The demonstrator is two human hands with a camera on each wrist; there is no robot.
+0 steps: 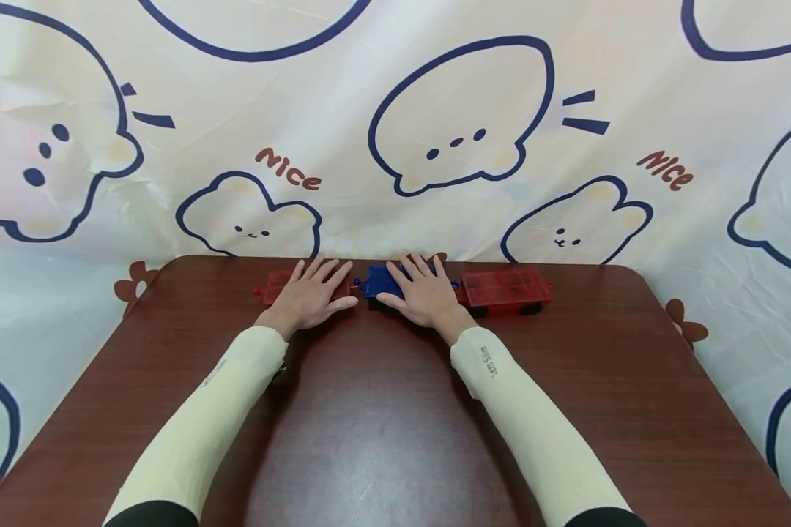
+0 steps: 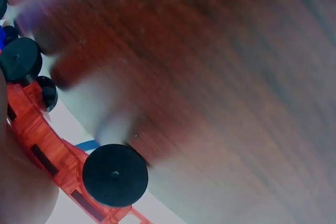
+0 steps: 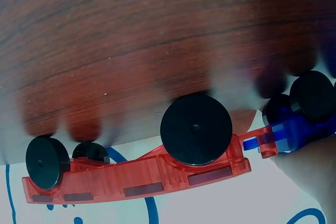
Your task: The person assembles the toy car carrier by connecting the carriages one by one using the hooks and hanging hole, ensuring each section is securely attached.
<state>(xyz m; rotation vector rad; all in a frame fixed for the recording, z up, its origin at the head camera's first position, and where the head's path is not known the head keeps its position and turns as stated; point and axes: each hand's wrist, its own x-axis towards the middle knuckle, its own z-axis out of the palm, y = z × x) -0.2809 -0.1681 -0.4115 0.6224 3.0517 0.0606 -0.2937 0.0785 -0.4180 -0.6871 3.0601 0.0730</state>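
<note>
Three toy train cars stand in a row along the table's far edge: a clear red car on the left, a blue car in the middle, another red car on the right. With fingers spread and straight, my left hand lies over the left car and hides much of it. My right hand, also spread flat, covers most of the blue one. Black wheels show close up in the left wrist view. In the right wrist view, a red hitch meets the blue car's end.
A dark brown wooden table stretches toward me, glossy in the middle. Behind it hangs a pale cloth with blue cartoon outlines, close against the table's far edge.
</note>
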